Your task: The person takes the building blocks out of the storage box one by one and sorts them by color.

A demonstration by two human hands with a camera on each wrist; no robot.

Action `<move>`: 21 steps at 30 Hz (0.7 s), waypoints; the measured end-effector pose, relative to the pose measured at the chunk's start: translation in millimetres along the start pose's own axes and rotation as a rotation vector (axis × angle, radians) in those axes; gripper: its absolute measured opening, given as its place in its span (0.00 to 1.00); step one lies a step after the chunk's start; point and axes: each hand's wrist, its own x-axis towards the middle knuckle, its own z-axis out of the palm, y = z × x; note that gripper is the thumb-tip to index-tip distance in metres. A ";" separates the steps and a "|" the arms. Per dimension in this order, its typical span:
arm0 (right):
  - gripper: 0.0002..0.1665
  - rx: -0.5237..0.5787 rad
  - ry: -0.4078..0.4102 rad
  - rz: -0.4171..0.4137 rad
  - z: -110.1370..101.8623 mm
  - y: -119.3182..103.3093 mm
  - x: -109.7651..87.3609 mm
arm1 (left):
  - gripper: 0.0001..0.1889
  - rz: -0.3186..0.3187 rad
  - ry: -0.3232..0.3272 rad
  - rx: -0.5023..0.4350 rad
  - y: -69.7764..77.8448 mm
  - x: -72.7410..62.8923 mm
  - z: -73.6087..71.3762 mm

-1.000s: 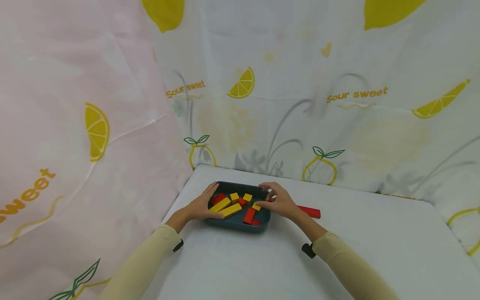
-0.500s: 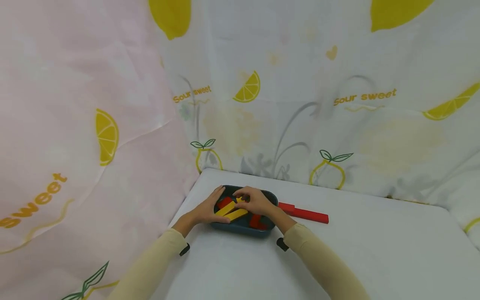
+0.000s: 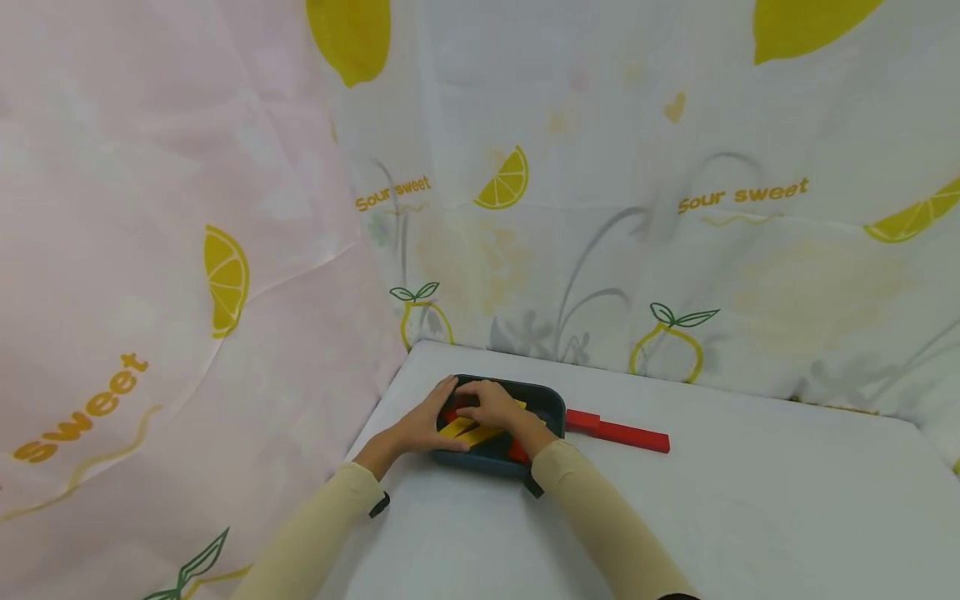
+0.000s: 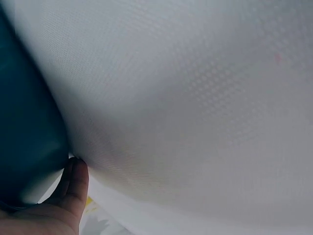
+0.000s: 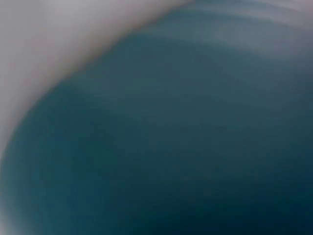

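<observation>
A dark teal tray (image 3: 557, 410) holds red and yellow blocks. My left hand (image 3: 422, 425) grips its left end, thumb at the front rim and fingers towards the back corner. In the left wrist view, fingers of that hand (image 4: 58, 208) lie against the tray's outer wall (image 4: 27, 107). My right hand (image 3: 491, 404) reaches over the tray, its bent fingers down by a red block (image 3: 449, 414) at the left; whether they pinch it is hidden. Two long yellow blocks (image 3: 480, 435) lie beneath this hand. The right wrist view shows only the blurred tray wall (image 5: 161, 137).
Right of the tray, a short red block (image 3: 582, 422) and a long red bar (image 3: 636, 437) lie end to end on the white tabletop (image 3: 750, 492). Another red block (image 3: 517, 452) sits inside the tray, partly behind the right wrist. Lemon-print cloth (image 3: 585, 250) hangs behind.
My right hand has moved left across the tray, from its right end to the left part. The left hand keeps its place on the tray. The head view has shifted slightly.
</observation>
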 end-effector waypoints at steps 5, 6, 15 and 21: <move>0.21 -0.014 -0.003 0.054 7.2 -4.6 5.6 | 0.64 0.006 0.001 0.016 -2.6 0.4 -0.2; 0.20 -0.019 0.003 0.056 8.7 -4.2 5.8 | 0.65 0.003 -0.002 0.018 -2.8 0.2 -0.3; 0.18 -0.008 0.046 0.101 11.2 7.2 4.3 | 0.64 -0.009 0.000 0.009 -1.8 1.6 -2.2; 0.20 -0.019 0.011 0.152 10.6 11.6 4.4 | 0.64 -0.010 -0.013 0.014 -1.0 1.2 -1.0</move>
